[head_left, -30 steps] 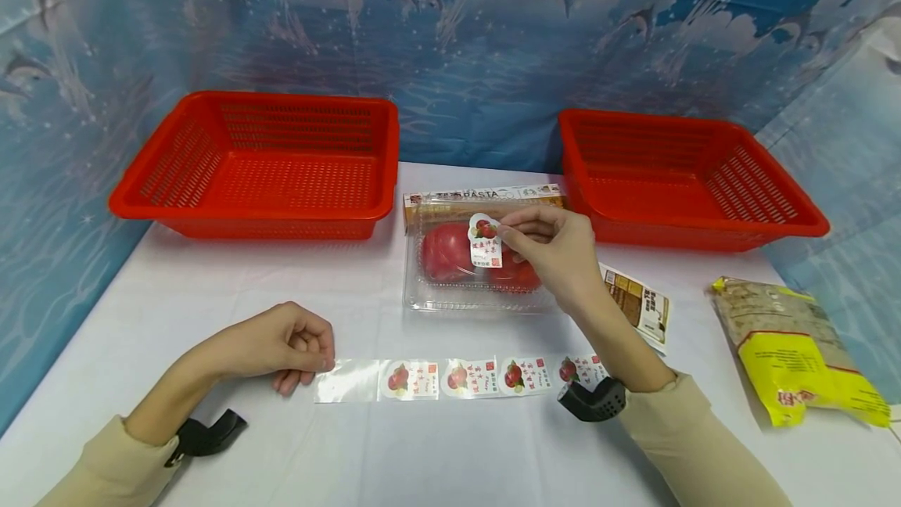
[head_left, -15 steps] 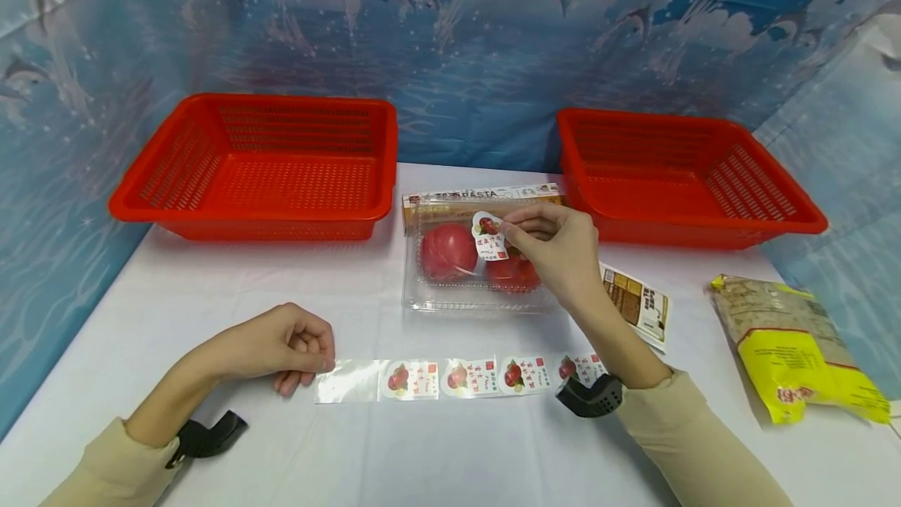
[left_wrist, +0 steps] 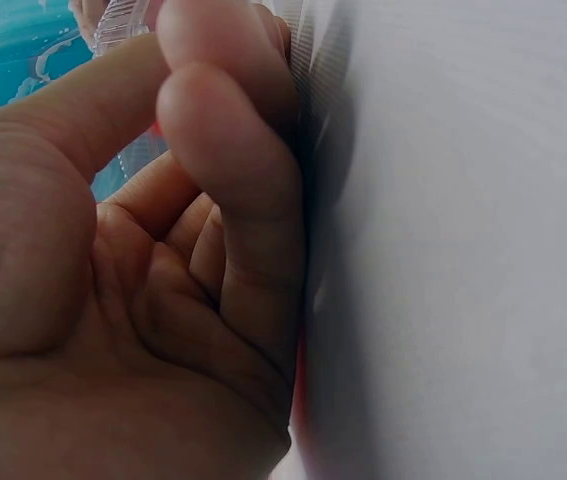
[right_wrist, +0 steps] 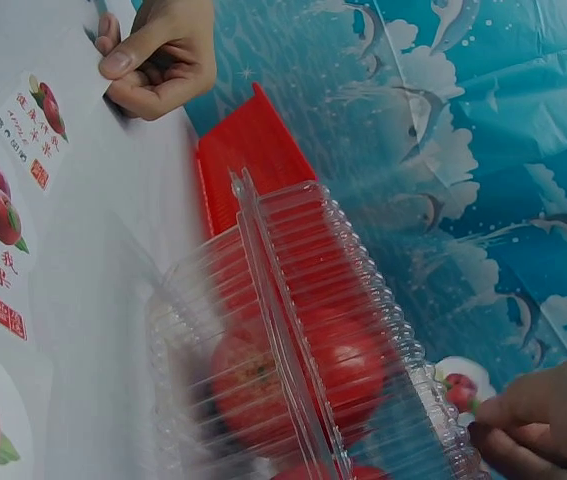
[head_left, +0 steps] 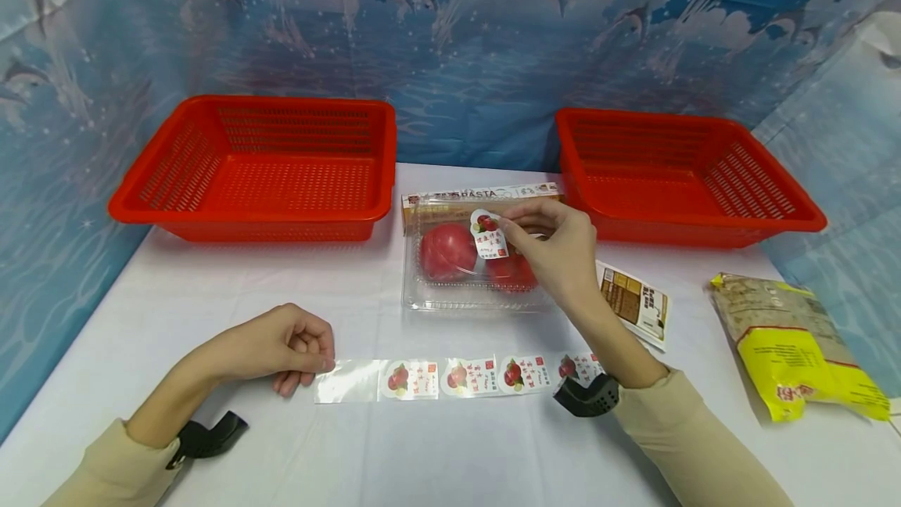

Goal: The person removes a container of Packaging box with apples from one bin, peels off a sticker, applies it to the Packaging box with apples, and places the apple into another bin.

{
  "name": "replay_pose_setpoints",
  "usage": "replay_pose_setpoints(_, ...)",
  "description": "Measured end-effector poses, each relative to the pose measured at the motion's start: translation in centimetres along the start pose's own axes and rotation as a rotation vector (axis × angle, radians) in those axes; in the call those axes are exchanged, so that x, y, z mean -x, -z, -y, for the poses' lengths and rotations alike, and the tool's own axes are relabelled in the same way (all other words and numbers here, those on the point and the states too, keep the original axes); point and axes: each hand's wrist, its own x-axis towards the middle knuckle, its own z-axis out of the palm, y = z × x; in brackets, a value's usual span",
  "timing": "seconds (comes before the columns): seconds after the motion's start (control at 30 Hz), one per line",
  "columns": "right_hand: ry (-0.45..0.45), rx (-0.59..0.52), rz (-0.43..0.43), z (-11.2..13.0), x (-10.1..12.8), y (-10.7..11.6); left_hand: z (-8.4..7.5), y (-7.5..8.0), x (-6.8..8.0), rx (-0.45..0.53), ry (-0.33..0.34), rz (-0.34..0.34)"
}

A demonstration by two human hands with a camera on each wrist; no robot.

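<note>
A clear plastic clamshell box [head_left: 450,292] with red tomatoes [head_left: 447,250] inside lies on the white table between two baskets. My right hand [head_left: 552,245] pinches a small tomato sticker [head_left: 489,234] and holds it against the box lid. In the right wrist view the same sticker [right_wrist: 460,388] shows by my fingertips [right_wrist: 503,415], over the ribbed box [right_wrist: 293,330]. My left hand [head_left: 288,344] lies curled on the table, its fingers pinning the left end of a clear sticker strip [head_left: 450,378] that carries several tomato stickers. The left wrist view is filled by the curled left hand [left_wrist: 163,280].
Two red mesh baskets stand at the back, one left [head_left: 176,202] and one right [head_left: 802,217]. A pasta box [head_left: 486,194] lies behind the clamshell. A printed packet [head_left: 637,303] and a yellow bag [head_left: 798,346] lie at the right.
My right hand has brought the sticker down and slightly back onto the box lid. The left hand and the strip have stayed put.
</note>
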Motion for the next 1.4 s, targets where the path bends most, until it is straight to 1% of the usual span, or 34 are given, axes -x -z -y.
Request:
replay_pose_setpoints(0.1,-0.001,0.075,0.016,-0.2,-0.1,0.0,0.0,0.0,0.0,0.004,-0.003,0.002)
replay_pose_setpoints(0.23,0.032,0.176,0.037,-0.5,-0.1,0.0,-0.1,-0.1,-0.1,0.009,-0.001,0.002)
replay_pose_setpoints(0.3,0.05,0.217,0.048,-0.5,-0.1,-0.2,-0.1,-0.1,0.0,0.006,0.001,0.0)
replay_pose_setpoints(0.4,0.046,0.267,0.066,-0.4,0.0,-0.4,0.0,0.0,0.0,0.002,0.009,-0.004)
replay_pose_setpoints(0.47,0.049,0.286,0.072,-0.3,0.0,-0.4,-0.1,0.0,0.0,-0.003,0.013,-0.007)
replay_pose_setpoints(0.6,0.07,0.291,0.064,-0.2,0.1,-0.5,-0.1,-0.1,-0.1,-0.001,0.01,-0.01)
replay_pose_setpoints(0.83,0.144,0.303,0.037,-0.4,0.3,-0.6,0.0,-0.3,-0.2,0.003,0.005,-0.01)
replay_pose_setpoints(0.97,0.194,0.349,0.03,-0.5,0.4,-0.7,0.1,-0.3,-0.2,-0.001,0.006,-0.013)
replay_pose_setpoints(1.07,0.227,0.412,0.059,-0.4,0.5,-0.7,0.2,-0.3,-0.3,-0.01,0.003,-0.012)
replay_pose_setpoints(1.27,0.268,0.522,0.152,-0.5,0.7,0.0,0.1,-0.4,-0.3,-0.014,0.005,-0.015)
replay_pose_setpoints(1.4,0.346,0.568,0.204,-1.0,0.7,0.5,0.2,-0.3,-0.3,-0.022,0.018,-0.021)
